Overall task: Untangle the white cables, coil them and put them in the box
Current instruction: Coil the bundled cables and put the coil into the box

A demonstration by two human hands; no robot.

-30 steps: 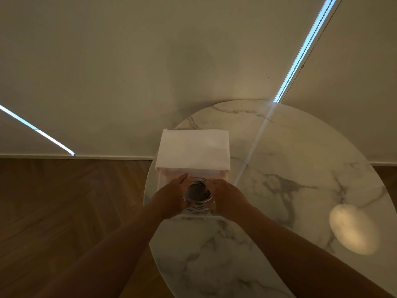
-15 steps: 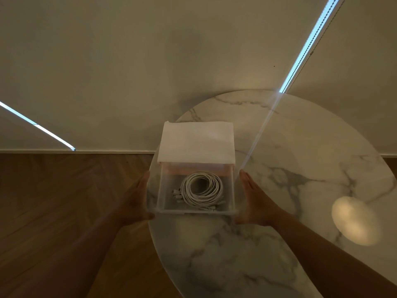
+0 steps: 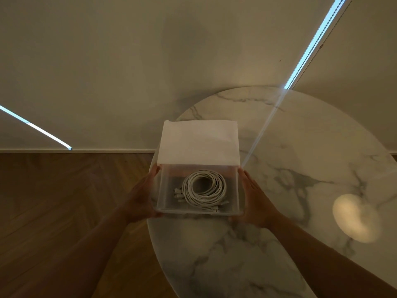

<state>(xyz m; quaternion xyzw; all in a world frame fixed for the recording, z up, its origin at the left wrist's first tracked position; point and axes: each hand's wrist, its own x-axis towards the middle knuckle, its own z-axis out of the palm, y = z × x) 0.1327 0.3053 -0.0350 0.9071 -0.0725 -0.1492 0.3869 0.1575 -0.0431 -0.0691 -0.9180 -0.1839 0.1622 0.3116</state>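
A coil of white cables (image 3: 204,188) lies flat inside a clear plastic box (image 3: 233,190) on the left part of a round marble table (image 3: 279,211). Their plugs stick out at the coil's left and front. The box's white lid (image 3: 198,145) stands open at the back. My left hand (image 3: 139,198) presses flat against the box's left wall. My right hand (image 3: 254,198) presses flat against its right wall. The box is held between both palms.
The box's left side overhangs the table's left edge, with wooden herringbone floor (image 3: 64,201) beneath. A pale wall with a skirting board stands behind. A bright light spot (image 3: 354,218) lies on the table at the right.
A second ago both hands were over the coil inside the box. They let go of it, moved out to the box's side walls, and now clasp the box.
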